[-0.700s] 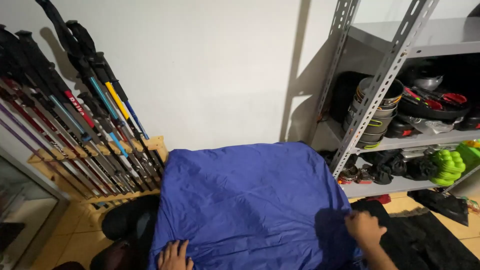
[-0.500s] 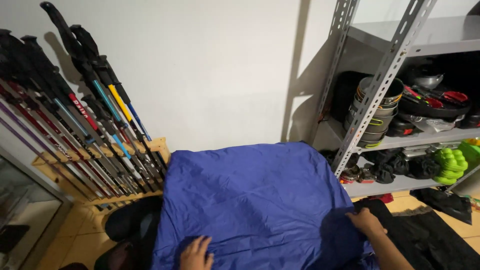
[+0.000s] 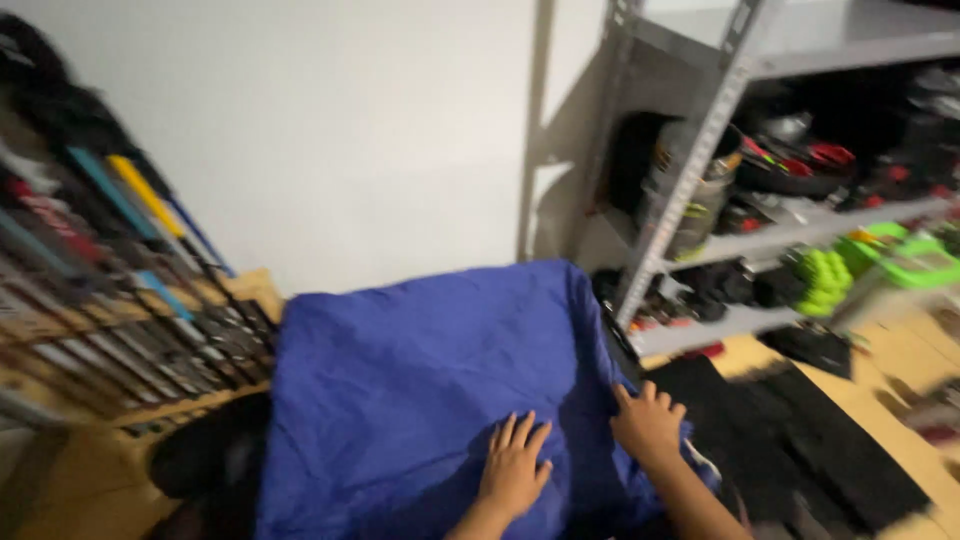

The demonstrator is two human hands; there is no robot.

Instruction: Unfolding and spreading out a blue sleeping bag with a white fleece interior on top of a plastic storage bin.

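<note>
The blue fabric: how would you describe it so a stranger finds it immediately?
Between the rack of poles and the grey metal shelf, under the white wall, lies the blue fabric. Both hands, left hand and right hand, press on it. Nothing nearby is as large or blue.

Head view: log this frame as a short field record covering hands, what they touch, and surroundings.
left hand: flat, fingers spread, pressing on the blue fabric
right hand: flat on the fabric's right edge
blue fabric: crumpled, draped over something hidden beneath
left of fabric: rack of poles leaning against the wall
right of fabric: grey metal shelf unit holding dark gear and green items
floor: black mat
image: motion-blurred
</note>
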